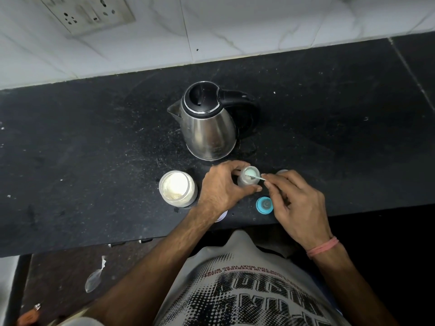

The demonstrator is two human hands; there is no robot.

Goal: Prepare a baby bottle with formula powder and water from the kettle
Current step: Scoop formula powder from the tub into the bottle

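Note:
A small clear baby bottle [247, 180] stands open on the black counter, just in front of the steel kettle [207, 123]. My left hand [223, 187] wraps around the bottle's left side. My right hand [299, 203] pinches the handle of a small pale scoop [255, 177] whose bowl sits over the bottle's mouth. An open jar of white formula powder [177, 188] stands to the left of my left hand. The blue teat ring [264, 205] lies on the counter between my hands.
The black counter [94, 149] runs along a white tiled wall with a socket plate [91, 12]. A pale lid [281, 171] peeks out behind my right hand; a white disc [221, 217] shows under my left wrist. The counter's front edge is close to my body.

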